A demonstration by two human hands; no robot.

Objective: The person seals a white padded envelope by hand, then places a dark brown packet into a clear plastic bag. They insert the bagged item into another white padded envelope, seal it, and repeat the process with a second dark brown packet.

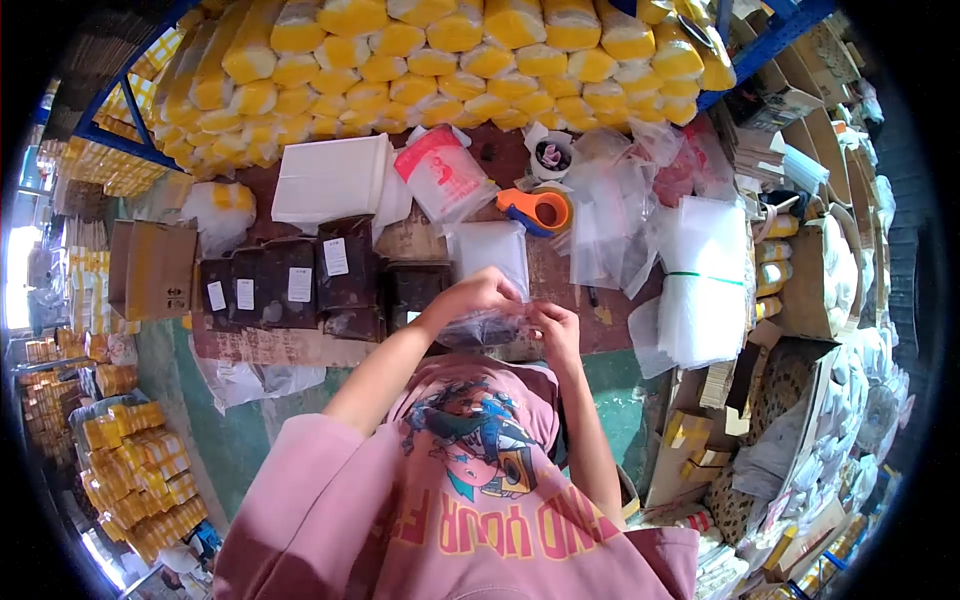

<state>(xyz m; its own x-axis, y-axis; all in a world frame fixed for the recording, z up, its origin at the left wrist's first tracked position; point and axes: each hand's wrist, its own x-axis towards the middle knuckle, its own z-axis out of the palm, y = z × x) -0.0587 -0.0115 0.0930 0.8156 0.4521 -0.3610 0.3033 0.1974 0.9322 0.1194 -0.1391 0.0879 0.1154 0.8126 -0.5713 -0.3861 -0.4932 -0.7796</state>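
Note:
My left hand point(488, 295) and my right hand point(555, 328) are close together at the table's front edge. Their fingers are pinched on the edge of a clear plastic bag point(480, 331) with something dark in or under it. Just beyond the hands is a stack of clear plastic bags point(488, 252). Left of these lies a dark package point(415, 285), partly covered by my left forearm. Further left stand several dark packages point(290, 283) with white labels.
An orange-and-blue tape dispenser point(537, 211) sits behind the hands. To the right lies a bundle of clear bags point(703, 290) with a green band. White sheets point(330, 180), a red-printed bag pack point(445, 175) and a cup point(552, 157) are further back, before stacked yellow-and-white rolls point(430, 70).

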